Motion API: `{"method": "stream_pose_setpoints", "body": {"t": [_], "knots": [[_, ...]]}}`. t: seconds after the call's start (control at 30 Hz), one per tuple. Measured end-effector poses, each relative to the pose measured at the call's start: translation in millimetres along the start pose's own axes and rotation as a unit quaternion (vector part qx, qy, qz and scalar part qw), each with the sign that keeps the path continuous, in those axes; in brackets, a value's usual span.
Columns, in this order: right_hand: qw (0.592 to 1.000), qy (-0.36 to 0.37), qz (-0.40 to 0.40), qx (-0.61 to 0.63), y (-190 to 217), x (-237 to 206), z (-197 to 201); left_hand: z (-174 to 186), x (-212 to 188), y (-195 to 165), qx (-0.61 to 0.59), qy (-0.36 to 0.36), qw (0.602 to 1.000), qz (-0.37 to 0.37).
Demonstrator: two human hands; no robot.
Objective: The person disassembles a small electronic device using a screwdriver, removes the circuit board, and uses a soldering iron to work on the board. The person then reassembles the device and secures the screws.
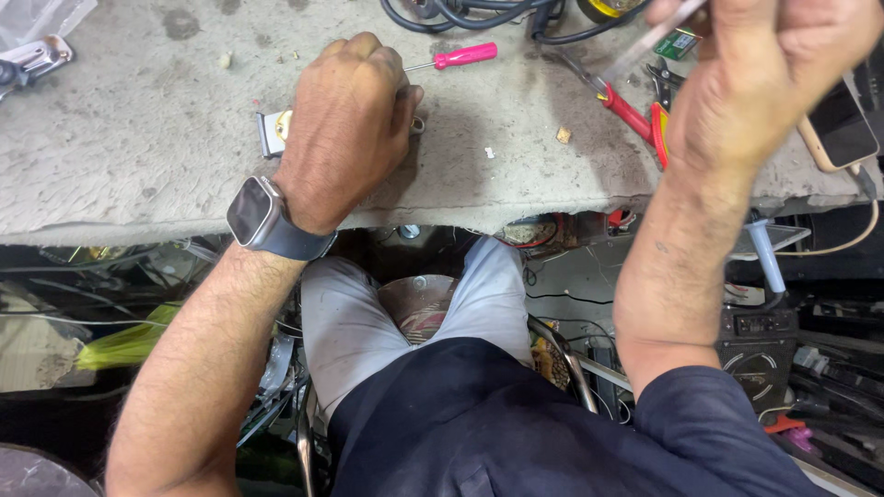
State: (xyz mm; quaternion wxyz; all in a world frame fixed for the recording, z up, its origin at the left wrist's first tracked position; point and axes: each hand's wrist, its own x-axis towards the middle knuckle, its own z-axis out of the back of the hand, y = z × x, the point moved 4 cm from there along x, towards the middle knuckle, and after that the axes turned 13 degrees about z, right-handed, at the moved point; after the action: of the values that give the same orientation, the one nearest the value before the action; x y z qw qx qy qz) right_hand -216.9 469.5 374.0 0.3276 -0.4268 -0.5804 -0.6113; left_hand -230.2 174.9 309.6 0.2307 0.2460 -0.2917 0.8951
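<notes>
Metal part with a yellowish body sits on the worn grey bench, mostly hidden under your left hand, which is clenched over it. Your right hand is raised, gripping a thin pale rod. Pressing hard could skid the part toward the ragged front edge just below your wrist. Pink screwdriver and red pliers crowd the right; the left lies more open.

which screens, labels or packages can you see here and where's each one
Smartwatch: on the left wrist, rounded rectangular dark screen, grey case, dark band.
Phone: right edge of the bench, dark blank screen, pale gold rim, cable plugged in.
Small green packet: top right by the right hand, rectangular.
</notes>
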Motion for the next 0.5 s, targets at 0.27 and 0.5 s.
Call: {"method": "stream_pose_setpoints", "body": {"t": [0.27, 0.5], "knots": [[0.906, 0.227, -0.175, -0.312, 60, -59, 56, 4, 5, 8, -0.016, 0.005, 0.999, 0.043], [0.882, 0.21, -0.256, -0.335, 0, -93, 125, 2, 3, 27, -0.022, -0.055, 0.998, 0.024]]}}
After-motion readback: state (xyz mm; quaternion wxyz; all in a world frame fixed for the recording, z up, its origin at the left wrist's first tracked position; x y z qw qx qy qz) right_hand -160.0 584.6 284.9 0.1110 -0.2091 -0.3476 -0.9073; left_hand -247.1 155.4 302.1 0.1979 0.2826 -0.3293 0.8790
